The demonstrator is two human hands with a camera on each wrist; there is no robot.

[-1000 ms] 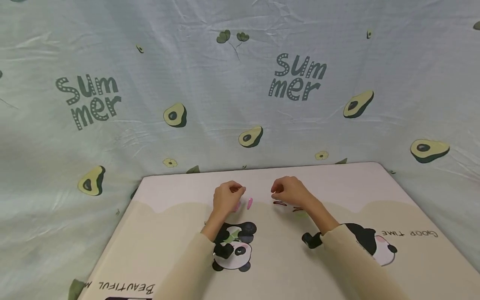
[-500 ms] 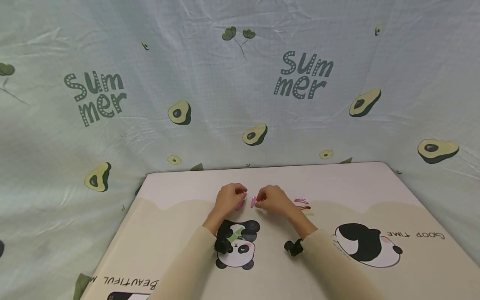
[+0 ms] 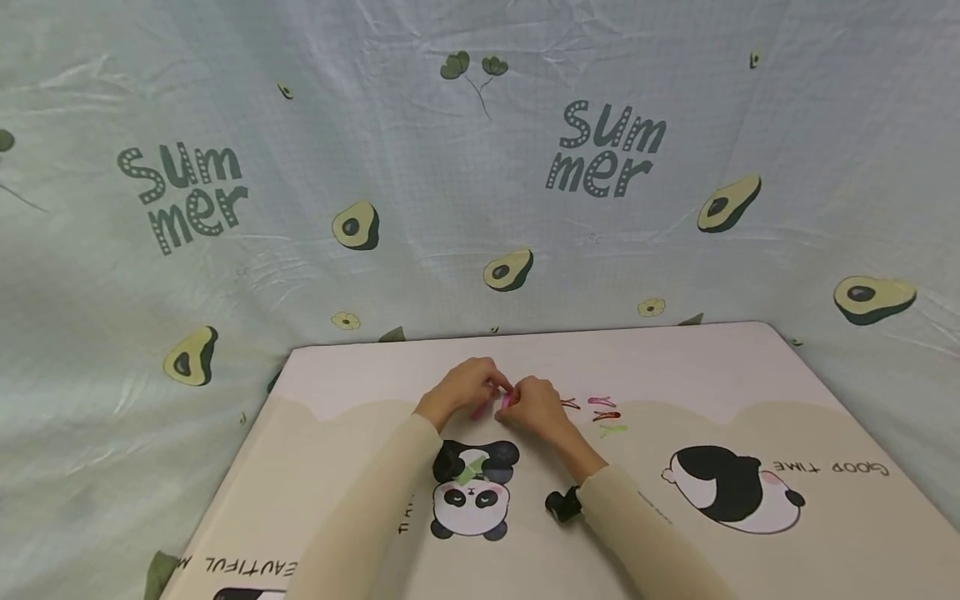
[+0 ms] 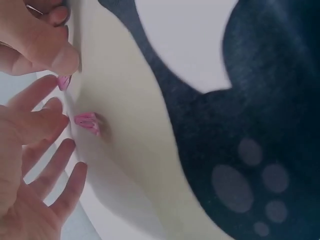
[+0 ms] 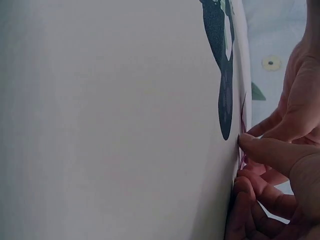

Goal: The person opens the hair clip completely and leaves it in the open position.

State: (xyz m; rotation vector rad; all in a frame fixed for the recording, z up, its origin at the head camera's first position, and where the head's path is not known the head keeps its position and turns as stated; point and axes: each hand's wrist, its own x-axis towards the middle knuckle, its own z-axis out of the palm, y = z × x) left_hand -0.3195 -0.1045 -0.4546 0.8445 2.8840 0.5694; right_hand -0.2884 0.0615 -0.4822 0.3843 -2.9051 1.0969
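Note:
A pink hair clip (image 3: pixel 507 402) stands between my two hands near the far side of the table. My right hand (image 3: pixel 538 408) pinches it with thumb and fingers. My left hand (image 3: pixel 467 387) reaches in from the left, its index fingertip right at the clip and its other fingers loosely spread, as the left wrist view shows. Another pink hair clip (image 4: pixel 88 123) lies on the table below the left hand. In the right wrist view, my right thumb (image 5: pixel 265 150) and fingers largely hide the clip.
Right of my hands lie a dark red hair clip (image 3: pixel 571 403), a pink one (image 3: pixel 602 402), a red one (image 3: pixel 606 415) and a green one (image 3: pixel 612 429), splayed in Y shapes. The table (image 3: pixel 675 367) has panda prints; a printed cloth (image 3: pixel 420 167) hangs behind it.
My right hand has moved left from beside the dark red hair clip to the pink one and now pinches it. My left hand has shifted slightly right, its index finger reaching toward that clip.

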